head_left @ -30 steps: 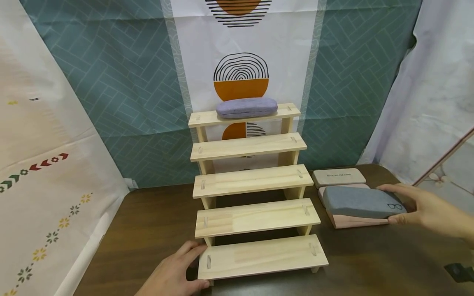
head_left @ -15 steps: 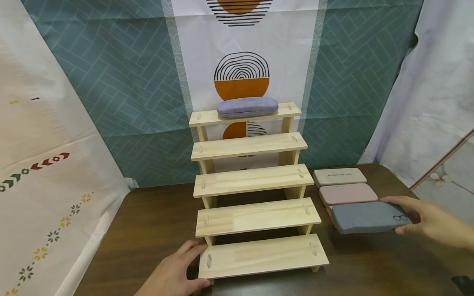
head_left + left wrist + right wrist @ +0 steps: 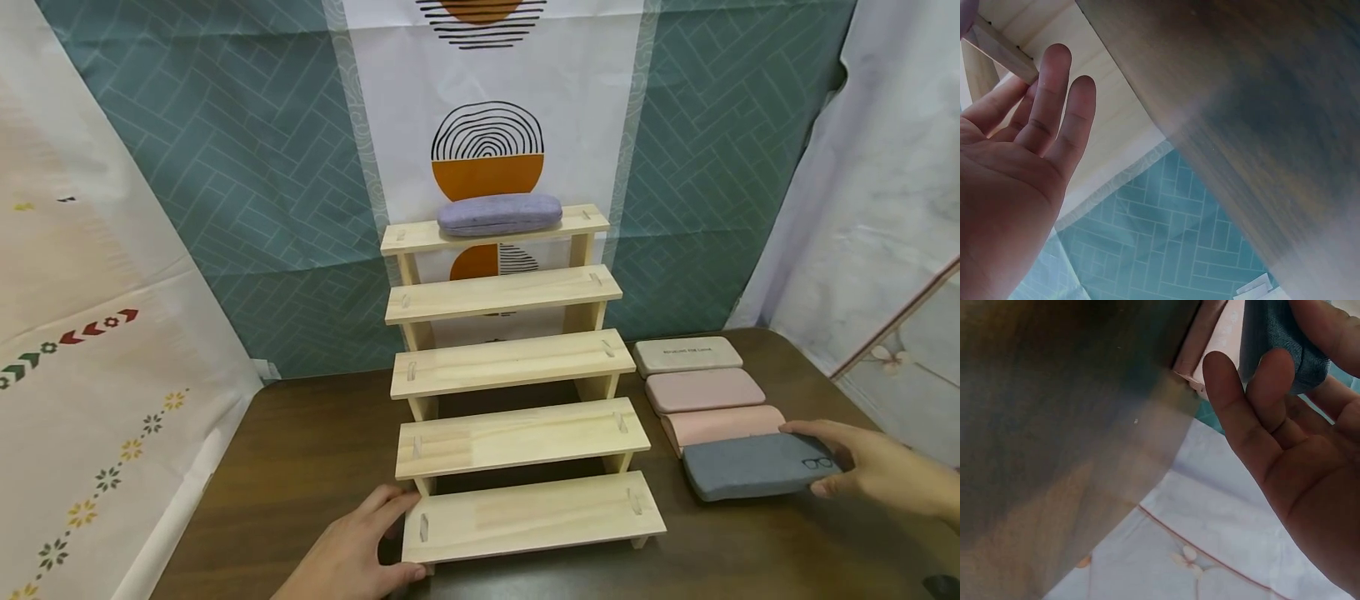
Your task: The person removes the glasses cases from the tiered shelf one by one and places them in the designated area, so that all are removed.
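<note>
At the near left, the left hand [image 3: 356, 550] is laid against the left end of the lowest step of the wooden stepped stand [image 3: 517, 442], its fingers nearly straight and its thumb along the near edge; nothing is clasped in it, and in the left wrist view the fingers [image 3: 1054, 106] are seen spread flat beside the pale wood. The stand is set on the dark brown table [image 3: 300, 467], five steps rising toward the far backdrop. On the top, farthest step a purple glasses case [image 3: 499, 214] is laid lengthwise, near the middle; the four lower steps are seen as bare boards. To the right of the stand, a row of cases is laid on the table, running from far to near: a beige case [image 3: 687, 356], then a pink case [image 3: 705, 390], then a lighter pink case [image 3: 722, 425], each just beside the next. At the near end of that row, the grey case [image 3: 757, 467] is held by its right end in the right hand [image 3: 873, 471], thumb on top and fingers curled underneath, as the right wrist view confirms with the fingertips [image 3: 1275, 375] pressed on the grey fabric. Whether the case is touching the table cannot be told.
</note>
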`<state>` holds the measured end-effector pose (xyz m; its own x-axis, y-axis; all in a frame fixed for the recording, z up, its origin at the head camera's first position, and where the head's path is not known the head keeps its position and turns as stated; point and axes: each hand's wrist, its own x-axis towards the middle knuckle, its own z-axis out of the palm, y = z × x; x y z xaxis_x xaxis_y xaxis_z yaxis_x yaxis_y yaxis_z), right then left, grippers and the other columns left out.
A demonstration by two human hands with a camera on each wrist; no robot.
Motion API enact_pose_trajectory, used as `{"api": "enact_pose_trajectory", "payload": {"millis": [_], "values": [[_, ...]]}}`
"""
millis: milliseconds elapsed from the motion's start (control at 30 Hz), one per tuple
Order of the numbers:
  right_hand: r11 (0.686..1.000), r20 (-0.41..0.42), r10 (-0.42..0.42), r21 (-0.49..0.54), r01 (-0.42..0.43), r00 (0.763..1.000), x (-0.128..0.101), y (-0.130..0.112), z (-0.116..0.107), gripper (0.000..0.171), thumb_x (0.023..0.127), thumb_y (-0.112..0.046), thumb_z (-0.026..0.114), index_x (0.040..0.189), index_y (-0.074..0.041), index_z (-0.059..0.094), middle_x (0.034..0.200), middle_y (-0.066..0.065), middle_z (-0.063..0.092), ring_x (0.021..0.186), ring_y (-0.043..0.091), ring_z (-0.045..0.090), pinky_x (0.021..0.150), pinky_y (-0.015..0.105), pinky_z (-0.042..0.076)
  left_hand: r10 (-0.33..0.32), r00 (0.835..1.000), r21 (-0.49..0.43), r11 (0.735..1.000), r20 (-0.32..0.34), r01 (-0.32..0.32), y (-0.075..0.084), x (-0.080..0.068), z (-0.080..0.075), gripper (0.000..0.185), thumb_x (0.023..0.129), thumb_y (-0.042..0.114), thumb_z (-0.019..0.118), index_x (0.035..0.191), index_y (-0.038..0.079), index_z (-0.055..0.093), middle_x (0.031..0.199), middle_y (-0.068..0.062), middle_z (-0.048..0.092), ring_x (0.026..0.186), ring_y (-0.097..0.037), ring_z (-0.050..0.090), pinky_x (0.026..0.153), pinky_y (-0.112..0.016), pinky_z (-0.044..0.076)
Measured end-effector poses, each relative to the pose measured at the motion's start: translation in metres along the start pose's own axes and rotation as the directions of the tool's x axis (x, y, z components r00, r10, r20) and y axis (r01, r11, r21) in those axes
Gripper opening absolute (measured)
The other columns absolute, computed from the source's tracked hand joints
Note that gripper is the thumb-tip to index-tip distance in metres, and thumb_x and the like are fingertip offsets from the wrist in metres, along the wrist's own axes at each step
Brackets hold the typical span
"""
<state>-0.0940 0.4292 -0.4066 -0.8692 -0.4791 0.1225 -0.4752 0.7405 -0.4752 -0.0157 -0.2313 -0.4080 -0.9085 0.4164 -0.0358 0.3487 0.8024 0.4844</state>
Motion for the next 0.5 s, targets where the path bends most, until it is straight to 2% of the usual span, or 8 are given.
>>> {"api": "enact_pose_trajectory", "payload": {"millis": [67,200,300,333,433,500], "values": [[1.0,0.001,-0.004,0.008,0.004,1.0,-0.001,0.002,0.002,0.082,0.072,-0.02,0.089,0.14,0.004,0.051,0.138,-0.039,0.031,0.119,-0.025,0.025,0.074,0.013,0.043,-0.008,1.0,0.002,1.0,0.002,0.008,0.001,0.0,0.0,0.081,0.082,0.068,0.071,0.141,0.014,0.057,0.135,0.005,0.049,0.099,-0.014,0.061,0.077,-0.036,0.053],[1.0,-0.012,0.003,-0.003,-0.003,1.0,-0.005,0.006,0.008,0.081,0.072,-0.022,0.089,0.142,-0.003,0.053,0.143,-0.018,0.047,0.118,-0.024,0.027,0.076,0.012,0.043,-0.011,1.0,0.001,1.0,0.004,0.011,0.001,0.001,0.0,0.082,0.082,0.068,0.071,0.142,0.014,0.056,0.136,0.005,0.048,0.1,-0.015,0.061,0.077,-0.037,0.053],[1.0,-0.025,0.006,-0.022,-0.006,1.0,-0.007,0.009,0.011,0.081,0.071,-0.024,0.089,0.142,-0.005,0.053,0.144,-0.015,0.048,0.117,-0.023,0.026,0.078,0.009,0.04,-0.009,1.0,0.0,1.0,0.005,0.009,0.001,0.001,0.0,0.081,0.083,0.067,0.072,0.142,0.014,0.056,0.136,0.004,0.048,0.099,-0.014,0.061,0.077,-0.036,0.053],[1.0,-0.029,0.013,-0.019,-0.014,1.0,-0.008,0.01,0.012,0.082,0.071,-0.025,0.089,0.142,-0.006,0.053,0.143,-0.022,0.045,0.117,-0.023,0.025,0.078,0.008,0.039,-0.008,1.0,0.0,1.0,0.004,0.008,0.0,0.001,0.0,0.081,0.083,0.066,0.072,0.142,0.014,0.056,0.136,0.004,0.048,0.099,-0.014,0.061,0.076,-0.036,0.053],[0.999,-0.024,0.014,-0.045,-0.015,1.0,-0.008,0.011,0.015,0.084,0.071,-0.026,0.089,0.144,-0.004,0.053,0.143,-0.02,0.046,0.116,-0.022,0.028,0.078,0.009,0.04,-0.004,1.0,-0.002,1.0,0.005,0.004,-0.001,0.0,0.0,0.08,0.083,0.066,0.072,0.141,0.013,0.057,0.136,0.003,0.049,0.098,-0.013,0.062,0.076,-0.036,0.053],[0.997,-0.003,0.038,-0.065,-0.038,0.999,-0.007,0.01,0.016,0.086,0.071,-0.027,0.089,0.144,-0.002,0.051,0.145,-0.002,0.052,0.114,-0.014,0.042,0.075,0.012,0.042,-0.004,1.0,-0.013,1.0,0.011,0.004,-0.002,0.0,0.001,0.081,0.083,0.066,0.072,0.142,0.013,0.056,0.136,0.003,0.048,0.097,-0.011,0.062,0.075,-0.036,0.053]]}}
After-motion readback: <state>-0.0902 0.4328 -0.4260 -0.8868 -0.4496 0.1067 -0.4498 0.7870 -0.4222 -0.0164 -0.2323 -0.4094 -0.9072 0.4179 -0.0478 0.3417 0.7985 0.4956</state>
